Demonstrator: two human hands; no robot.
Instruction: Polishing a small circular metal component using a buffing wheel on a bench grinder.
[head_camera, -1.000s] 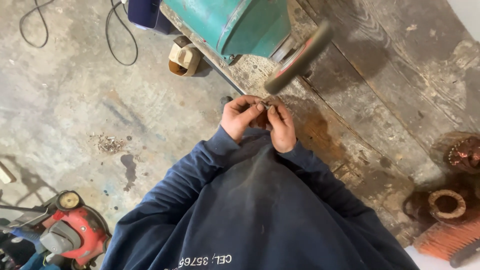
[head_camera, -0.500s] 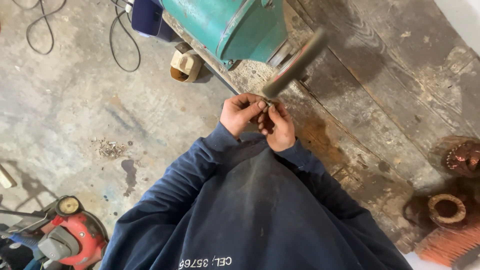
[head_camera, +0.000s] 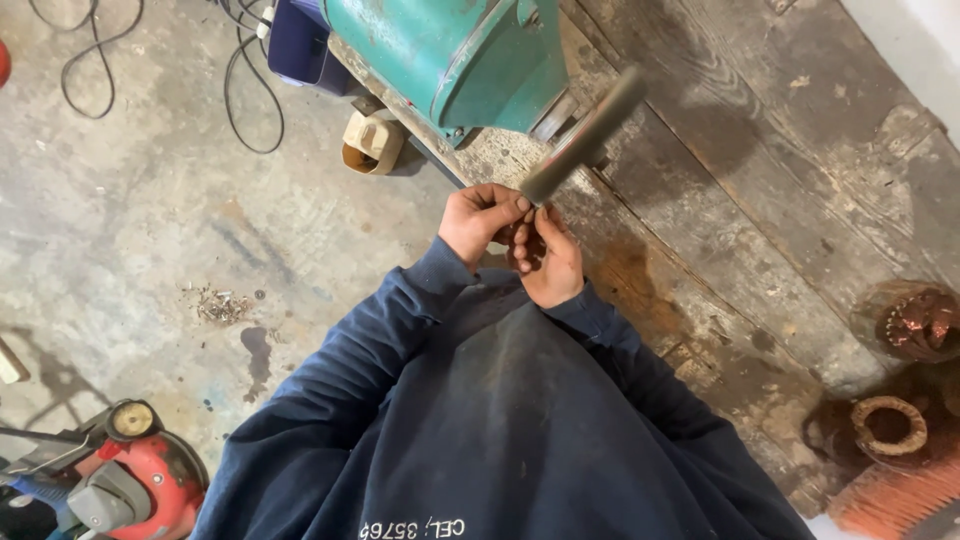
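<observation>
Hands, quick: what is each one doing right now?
Left hand: fingers curled shut around a small item pressed to the grinder wheel; the item itself cannot be told.
Right hand: also closed on that same small item.

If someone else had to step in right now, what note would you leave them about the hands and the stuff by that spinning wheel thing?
Left hand: closed on a small piece, too hidden to identify, held up by the grey wheel of the green bench machine.
Right hand: pinching the same piece from below, close to the wheel's lower edge.
Both hands are over the worn wooden bench.
Done so far: cannot tell.
Left: likely finishing the piece at the wheel; keep fingers clear.
</observation>
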